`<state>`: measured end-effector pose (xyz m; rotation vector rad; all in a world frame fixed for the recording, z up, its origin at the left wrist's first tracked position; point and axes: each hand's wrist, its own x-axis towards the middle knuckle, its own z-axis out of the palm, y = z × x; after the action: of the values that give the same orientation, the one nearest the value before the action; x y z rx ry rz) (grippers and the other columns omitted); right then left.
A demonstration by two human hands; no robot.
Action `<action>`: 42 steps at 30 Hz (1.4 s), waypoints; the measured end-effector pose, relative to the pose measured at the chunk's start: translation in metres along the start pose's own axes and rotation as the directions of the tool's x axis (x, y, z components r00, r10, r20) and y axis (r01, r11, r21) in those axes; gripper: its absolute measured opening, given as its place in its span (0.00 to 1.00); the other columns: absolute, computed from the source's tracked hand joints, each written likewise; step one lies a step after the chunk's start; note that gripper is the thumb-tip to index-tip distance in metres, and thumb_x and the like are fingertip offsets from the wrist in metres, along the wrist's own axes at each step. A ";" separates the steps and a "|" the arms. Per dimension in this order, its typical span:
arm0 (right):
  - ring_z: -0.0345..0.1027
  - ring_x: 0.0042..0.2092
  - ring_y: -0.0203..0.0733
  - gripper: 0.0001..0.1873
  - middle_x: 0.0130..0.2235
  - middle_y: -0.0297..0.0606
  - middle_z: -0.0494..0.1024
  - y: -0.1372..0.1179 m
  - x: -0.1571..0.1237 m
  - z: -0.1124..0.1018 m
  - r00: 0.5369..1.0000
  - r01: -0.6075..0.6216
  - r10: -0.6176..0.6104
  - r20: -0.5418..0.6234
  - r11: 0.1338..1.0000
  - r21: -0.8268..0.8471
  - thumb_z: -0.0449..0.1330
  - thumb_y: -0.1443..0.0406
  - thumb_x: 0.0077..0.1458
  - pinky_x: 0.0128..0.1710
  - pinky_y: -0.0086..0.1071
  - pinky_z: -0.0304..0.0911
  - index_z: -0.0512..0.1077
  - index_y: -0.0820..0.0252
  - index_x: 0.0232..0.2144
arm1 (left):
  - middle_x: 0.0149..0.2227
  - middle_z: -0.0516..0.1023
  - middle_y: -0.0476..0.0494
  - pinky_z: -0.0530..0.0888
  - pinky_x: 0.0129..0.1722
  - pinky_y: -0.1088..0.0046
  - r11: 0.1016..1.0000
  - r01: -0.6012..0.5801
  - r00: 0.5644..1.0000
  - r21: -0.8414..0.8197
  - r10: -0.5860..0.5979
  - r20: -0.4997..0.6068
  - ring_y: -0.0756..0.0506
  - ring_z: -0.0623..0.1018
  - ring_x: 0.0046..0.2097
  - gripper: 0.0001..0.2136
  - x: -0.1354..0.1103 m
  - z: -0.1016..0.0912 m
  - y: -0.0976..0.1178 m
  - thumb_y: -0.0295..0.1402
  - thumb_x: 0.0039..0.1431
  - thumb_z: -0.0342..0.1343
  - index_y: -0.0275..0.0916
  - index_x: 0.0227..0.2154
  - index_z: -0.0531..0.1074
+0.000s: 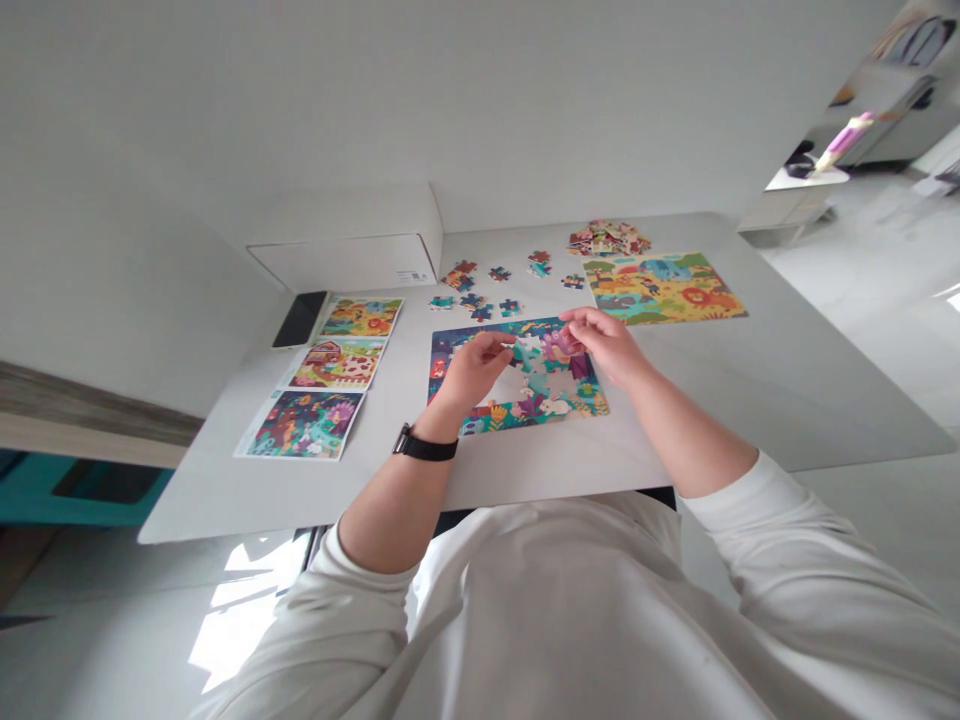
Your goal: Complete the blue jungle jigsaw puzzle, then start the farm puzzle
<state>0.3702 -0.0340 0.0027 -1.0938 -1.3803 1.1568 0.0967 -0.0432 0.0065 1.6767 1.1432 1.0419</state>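
Note:
A partly filled jigsaw puzzle [555,408] with a dark forest scene lies in front of me, pale gaps showing in its middle. Over its left half, my left hand [478,368] has thumb and fingers closed on a small dark-teal puzzle piece [517,356]. My right hand [606,345] hovers at the puzzle's upper right, fingers loosely curved and apart, with nothing visible in them. Beyond the puzzle, several loose puzzle pieces [509,308] are scattered, some overlapping.
To the right lies a safari jigsaw [660,290], with a heap of pieces [609,238] behind it. On the left are picture cards [335,364] and a dark phone [300,320]. A white box [341,262] stands against the wall at the back of the table [397,480].

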 end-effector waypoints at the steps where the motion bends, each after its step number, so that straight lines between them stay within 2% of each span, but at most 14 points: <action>1: 0.78 0.40 0.45 0.26 0.41 0.38 0.85 0.000 0.000 0.001 1.000 -0.001 0.001 0.000 1.000 -0.008 0.72 0.42 0.57 0.42 0.39 0.77 0.81 0.51 0.48 | 0.35 0.82 0.46 0.75 0.38 0.72 1.000 -0.002 1.000 0.008 0.002 -0.004 0.47 0.81 0.37 0.13 0.000 0.000 0.001 0.37 0.62 0.63 0.39 0.48 0.81; 5: 0.76 0.37 0.42 0.26 0.39 0.38 0.84 0.000 0.000 0.003 1.000 0.000 0.000 0.002 1.000 -0.022 0.72 0.42 0.57 0.41 0.38 0.76 0.81 0.51 0.47 | 0.35 0.81 0.46 0.76 0.39 0.71 1.000 0.003 1.000 0.020 -0.002 -0.028 0.47 0.82 0.36 0.12 0.000 0.000 0.000 0.37 0.63 0.62 0.40 0.46 0.82; 10: 0.77 0.38 0.43 0.25 0.40 0.38 0.85 0.000 0.001 -0.001 1.000 0.016 -0.017 -0.008 0.999 -0.043 0.71 0.43 0.58 0.41 0.38 0.77 0.81 0.51 0.48 | 0.40 0.82 0.45 0.79 0.40 0.71 0.999 0.015 0.999 -0.031 -0.016 -0.049 0.47 0.85 0.37 0.13 0.000 0.001 -0.002 0.37 0.64 0.62 0.41 0.49 0.80; 21: 0.76 0.36 0.43 0.23 0.37 0.36 0.84 0.003 0.002 0.003 1.000 -0.003 0.001 -0.024 0.999 -0.048 0.72 0.45 0.56 0.41 0.39 0.76 0.81 0.52 0.46 | 0.41 0.81 0.46 0.78 0.39 0.73 1.000 0.016 0.997 0.005 -0.016 -0.073 0.48 0.84 0.38 0.19 0.000 0.001 -0.004 0.26 0.60 0.60 0.41 0.54 0.77; 31: 0.78 0.40 0.45 0.19 0.40 0.38 0.85 0.004 0.000 0.005 0.999 0.038 -0.035 0.021 0.990 -0.134 0.70 0.49 0.59 0.44 0.39 0.74 0.81 0.52 0.46 | 0.40 0.82 0.47 0.79 0.44 0.70 0.998 0.015 0.999 -0.061 -0.018 -0.050 0.49 0.82 0.38 0.20 0.004 0.002 -0.010 0.26 0.60 0.62 0.40 0.55 0.76; 34: 0.78 0.40 0.46 0.18 0.40 0.39 0.85 0.004 0.000 0.006 0.998 0.052 -0.047 0.036 0.985 -0.164 0.70 0.50 0.58 0.42 0.39 0.75 0.81 0.53 0.45 | 0.40 0.83 0.47 0.80 0.44 0.70 0.996 0.021 0.999 -0.089 -0.025 -0.043 0.49 0.83 0.38 0.20 0.005 0.003 -0.012 0.27 0.60 0.64 0.40 0.55 0.75; 39: 0.75 0.37 0.43 0.18 0.37 0.37 0.82 0.005 -0.002 0.007 0.995 0.044 -0.027 0.098 0.983 -0.181 0.72 0.50 0.56 0.40 0.39 0.75 0.80 0.52 0.43 | 0.40 0.84 0.45 0.80 0.43 0.69 0.988 0.029 1.000 -0.150 -0.029 0.003 0.48 0.84 0.38 0.21 0.003 0.006 -0.012 0.27 0.59 0.66 0.39 0.55 0.74; 42: 0.75 0.37 0.42 0.19 0.39 0.37 0.83 0.002 -0.006 0.010 0.987 0.050 -0.016 0.158 0.975 -0.215 0.73 0.50 0.56 0.41 0.38 0.74 0.80 0.52 0.44 | 0.42 0.84 0.44 0.79 0.42 0.70 0.990 0.036 0.999 -0.138 -0.033 0.024 0.48 0.84 0.38 0.22 -0.001 0.009 -0.010 0.28 0.59 0.67 0.39 0.56 0.74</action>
<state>0.3614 -0.0403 -0.0006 -1.1484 -1.6731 1.1032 0.1025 -0.0434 -0.0057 1.5503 1.0581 1.0548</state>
